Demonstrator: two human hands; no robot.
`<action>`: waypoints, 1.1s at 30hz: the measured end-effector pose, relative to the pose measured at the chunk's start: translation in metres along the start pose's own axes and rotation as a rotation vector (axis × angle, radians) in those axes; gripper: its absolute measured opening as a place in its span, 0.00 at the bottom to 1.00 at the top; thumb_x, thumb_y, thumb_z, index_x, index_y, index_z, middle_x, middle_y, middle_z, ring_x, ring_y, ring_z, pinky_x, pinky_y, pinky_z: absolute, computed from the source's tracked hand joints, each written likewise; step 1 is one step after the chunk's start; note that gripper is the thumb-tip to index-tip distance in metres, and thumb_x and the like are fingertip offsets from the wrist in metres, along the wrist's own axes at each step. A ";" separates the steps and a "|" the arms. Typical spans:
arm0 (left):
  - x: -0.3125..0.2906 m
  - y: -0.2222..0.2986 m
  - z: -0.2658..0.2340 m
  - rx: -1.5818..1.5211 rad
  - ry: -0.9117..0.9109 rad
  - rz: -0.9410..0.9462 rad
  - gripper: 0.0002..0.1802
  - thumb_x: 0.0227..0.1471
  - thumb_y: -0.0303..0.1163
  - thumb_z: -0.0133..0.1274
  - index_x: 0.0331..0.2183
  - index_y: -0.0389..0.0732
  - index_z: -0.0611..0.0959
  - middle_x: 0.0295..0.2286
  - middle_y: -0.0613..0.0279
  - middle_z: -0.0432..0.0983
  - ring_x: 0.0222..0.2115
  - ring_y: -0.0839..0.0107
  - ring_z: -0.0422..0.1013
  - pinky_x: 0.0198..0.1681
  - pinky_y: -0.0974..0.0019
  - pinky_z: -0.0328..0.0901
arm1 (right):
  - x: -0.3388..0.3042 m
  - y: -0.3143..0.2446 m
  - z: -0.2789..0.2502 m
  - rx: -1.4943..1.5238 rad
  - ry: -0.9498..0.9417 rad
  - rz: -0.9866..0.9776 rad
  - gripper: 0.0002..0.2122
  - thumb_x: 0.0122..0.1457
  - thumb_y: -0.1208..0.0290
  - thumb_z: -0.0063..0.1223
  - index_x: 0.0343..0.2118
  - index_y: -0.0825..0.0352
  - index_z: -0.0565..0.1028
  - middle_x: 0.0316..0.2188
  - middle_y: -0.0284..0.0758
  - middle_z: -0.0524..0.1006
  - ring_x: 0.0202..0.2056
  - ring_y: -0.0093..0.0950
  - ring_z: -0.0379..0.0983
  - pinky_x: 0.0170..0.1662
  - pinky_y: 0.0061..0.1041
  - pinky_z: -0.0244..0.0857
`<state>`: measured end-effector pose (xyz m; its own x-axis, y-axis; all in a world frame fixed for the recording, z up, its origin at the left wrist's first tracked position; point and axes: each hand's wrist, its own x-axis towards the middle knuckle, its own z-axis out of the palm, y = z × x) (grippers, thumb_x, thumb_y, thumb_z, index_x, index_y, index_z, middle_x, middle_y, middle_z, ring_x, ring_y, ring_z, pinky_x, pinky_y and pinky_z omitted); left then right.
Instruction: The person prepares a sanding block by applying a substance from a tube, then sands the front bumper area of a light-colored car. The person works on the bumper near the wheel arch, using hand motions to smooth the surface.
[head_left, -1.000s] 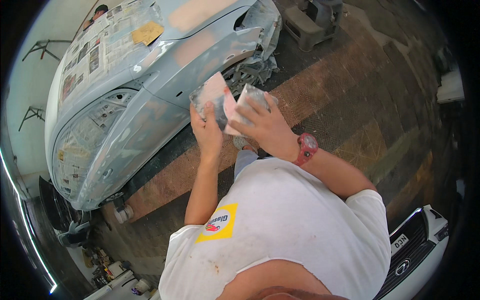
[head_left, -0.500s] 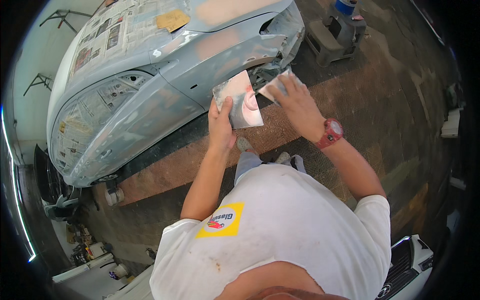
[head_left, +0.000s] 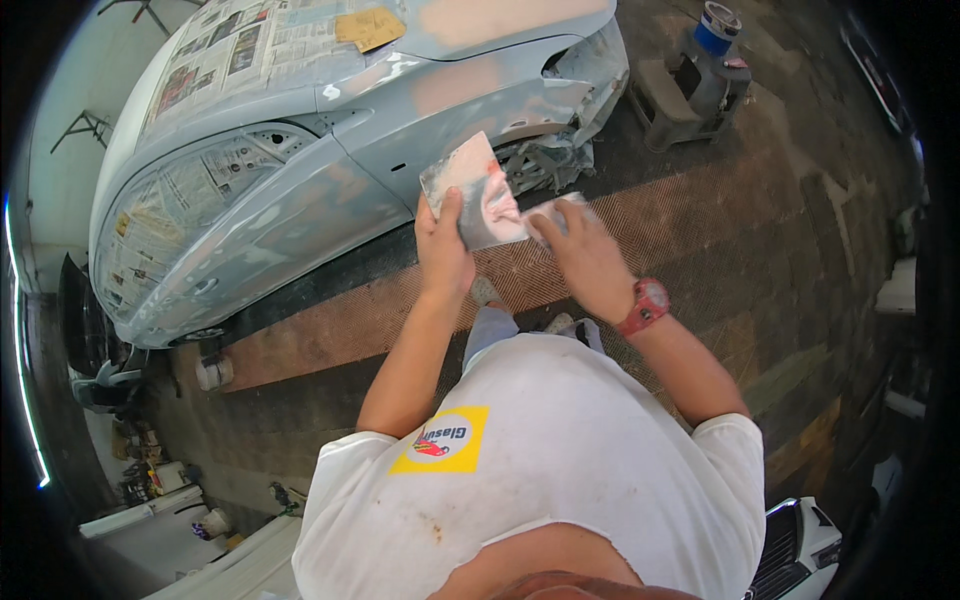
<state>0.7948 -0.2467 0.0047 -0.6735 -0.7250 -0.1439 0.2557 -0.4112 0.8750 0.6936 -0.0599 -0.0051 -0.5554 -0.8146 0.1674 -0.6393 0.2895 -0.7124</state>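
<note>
Nearer the plate (head_left: 474,205) than before, the right hand (head_left: 592,258) curls closed over a scraper (head_left: 544,213); the left hand (head_left: 445,248) clasps the plate, pink paste (head_left: 497,205) on its face.

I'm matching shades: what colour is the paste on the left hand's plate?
The paste is pink, with redder streaks; head view.

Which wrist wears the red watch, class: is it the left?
No, the red watch is strapped just behind the right hand.
</note>
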 end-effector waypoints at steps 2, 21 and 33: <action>0.004 0.001 -0.005 0.152 -0.085 0.016 0.21 0.70 0.34 0.50 0.59 0.34 0.74 0.49 0.57 0.79 0.50 0.69 0.74 0.58 0.63 0.66 | 0.015 0.015 -0.023 -0.289 0.064 -0.153 0.27 0.57 0.82 0.48 0.62 0.57 0.71 0.56 0.46 0.71 0.60 0.48 0.68 0.62 0.43 0.65; -0.003 0.011 0.013 0.038 -0.070 -0.008 0.23 0.69 0.33 0.52 0.60 0.36 0.73 0.53 0.57 0.76 0.50 0.68 0.74 0.56 0.60 0.70 | 0.009 -0.020 -0.010 0.028 0.052 -0.268 0.27 0.56 0.88 0.51 0.58 0.60 0.73 0.66 0.49 0.63 0.62 0.52 0.68 0.58 0.46 0.72; -0.009 0.019 0.025 0.000 0.055 0.045 0.21 0.70 0.34 0.51 0.59 0.37 0.73 0.52 0.57 0.77 0.51 0.67 0.75 0.56 0.63 0.69 | 0.008 -0.020 -0.032 1.252 0.040 0.165 0.28 0.62 0.86 0.47 0.67 0.70 0.62 0.59 0.43 0.72 0.55 0.36 0.76 0.57 0.35 0.71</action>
<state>0.7884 -0.2342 0.0341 -0.6224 -0.7719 -0.1295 0.2849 -0.3775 0.8811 0.6856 -0.0560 0.0323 -0.6098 -0.7923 0.0196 0.3675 -0.3046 -0.8787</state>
